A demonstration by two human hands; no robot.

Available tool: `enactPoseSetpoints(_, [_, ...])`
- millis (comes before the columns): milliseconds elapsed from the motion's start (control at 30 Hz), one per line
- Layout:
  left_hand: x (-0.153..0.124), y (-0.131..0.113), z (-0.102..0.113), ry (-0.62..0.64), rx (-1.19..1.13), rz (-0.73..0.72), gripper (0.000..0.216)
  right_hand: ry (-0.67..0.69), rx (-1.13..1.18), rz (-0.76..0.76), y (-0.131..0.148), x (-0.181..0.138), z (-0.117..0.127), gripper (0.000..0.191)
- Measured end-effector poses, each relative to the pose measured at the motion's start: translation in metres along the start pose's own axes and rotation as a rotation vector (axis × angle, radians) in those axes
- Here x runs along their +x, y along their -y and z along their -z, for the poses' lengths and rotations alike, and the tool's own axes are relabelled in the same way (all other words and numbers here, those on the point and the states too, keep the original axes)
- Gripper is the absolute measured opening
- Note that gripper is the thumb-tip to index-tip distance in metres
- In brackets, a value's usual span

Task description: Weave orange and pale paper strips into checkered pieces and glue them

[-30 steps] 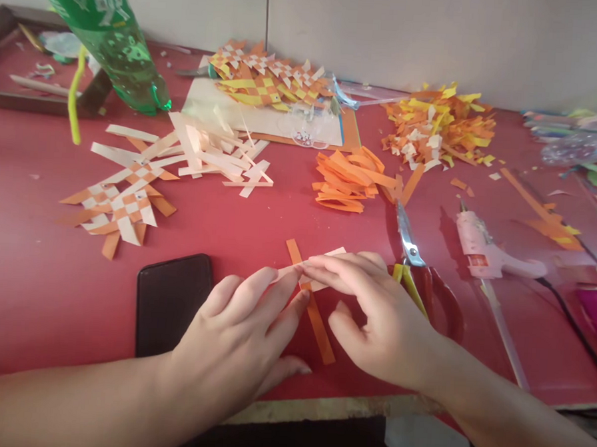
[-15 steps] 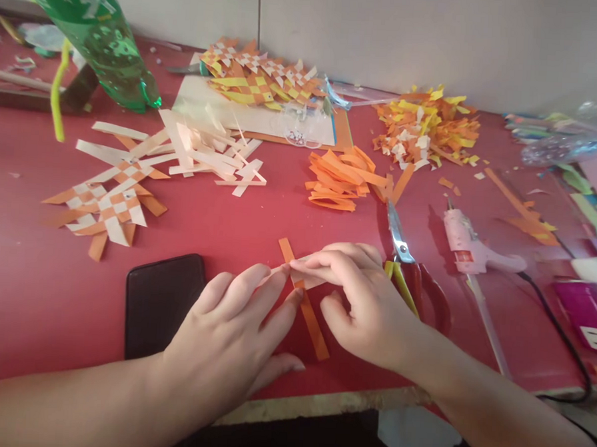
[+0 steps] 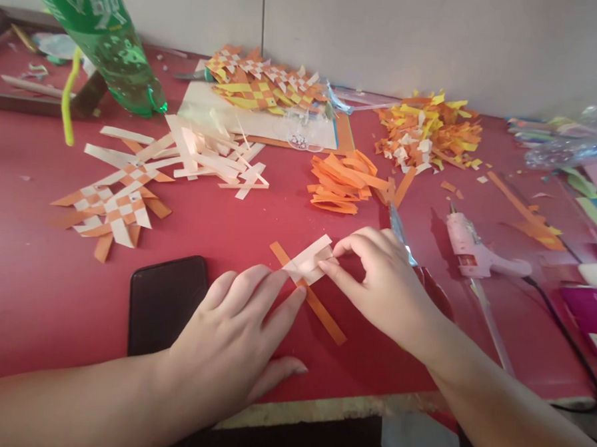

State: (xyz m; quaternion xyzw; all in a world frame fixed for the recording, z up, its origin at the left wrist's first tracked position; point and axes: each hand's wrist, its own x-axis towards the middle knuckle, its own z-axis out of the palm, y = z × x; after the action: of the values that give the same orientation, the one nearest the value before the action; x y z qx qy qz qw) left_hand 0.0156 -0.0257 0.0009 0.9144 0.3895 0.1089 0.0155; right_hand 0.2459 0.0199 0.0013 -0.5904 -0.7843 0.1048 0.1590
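An orange paper strip [image 3: 319,309] lies slantwise on the red table [image 3: 35,290], crossed by pale peach strips [image 3: 309,259]. My left hand [image 3: 232,340] lies flat with its fingers stretched out, fingertips pressing on the crossing of the strips. My right hand [image 3: 388,285] pinches the end of the peach strips between thumb and forefinger, right beside the crossing. A woven orange-and-white piece [image 3: 112,204] rests at the left.
A black phone [image 3: 167,303] lies left of my left hand. Scissors [image 3: 402,235] and a pink glue gun [image 3: 477,253] sit to the right. Heaps of orange strips [image 3: 343,182], peach strips [image 3: 207,152] and scraps [image 3: 431,130] lie behind, with a green bottle [image 3: 108,33] at the back left.
My right hand has shifted to the right and folded or turned the peach strips, so they now lie slantwise across the orange strip. The orange strip has turned a little.
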Motion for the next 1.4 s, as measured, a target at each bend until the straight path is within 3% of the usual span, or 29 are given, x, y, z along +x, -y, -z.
enactPoseSetpoints(200, [0.001,0.003,-0.003,0.004,-0.066,-0.073,0.06,0.057,0.151,-0.082,0.006,0.003,0.003,0.013])
enactPoseSetpoints(367, [0.002,0.005,-0.004,0.01,-0.088,-0.091,0.062,-0.006,0.293,-0.144,0.011,0.001,0.008,0.009])
enactPoseSetpoints(567, [0.002,0.003,-0.004,-0.029,-0.069,-0.097,0.064,0.093,0.485,-0.16,0.012,-0.001,0.01,0.026])
enactPoseSetpoints(733, [0.003,0.004,-0.003,0.024,-0.083,-0.08,0.061,0.075,0.439,-0.104,0.012,-0.001,0.008,0.022])
enactPoseSetpoints(933, [0.003,0.004,-0.001,0.042,-0.081,-0.08,0.06,-0.018,0.334,-0.144,0.012,-0.003,0.004,0.021])
enactPoseSetpoints(1100, [0.004,0.004,-0.001,0.068,-0.082,-0.071,0.061,-0.072,0.35,-0.05,0.012,-0.007,0.002,0.022])
enactPoseSetpoints(1300, [0.004,0.004,-0.002,0.049,-0.087,-0.061,0.06,0.006,0.322,-0.003,0.012,-0.008,0.004,0.026])
enactPoseSetpoints(1400, [0.003,0.004,-0.002,0.048,-0.084,-0.063,0.06,0.027,0.303,0.014,0.012,-0.007,0.004,0.014])
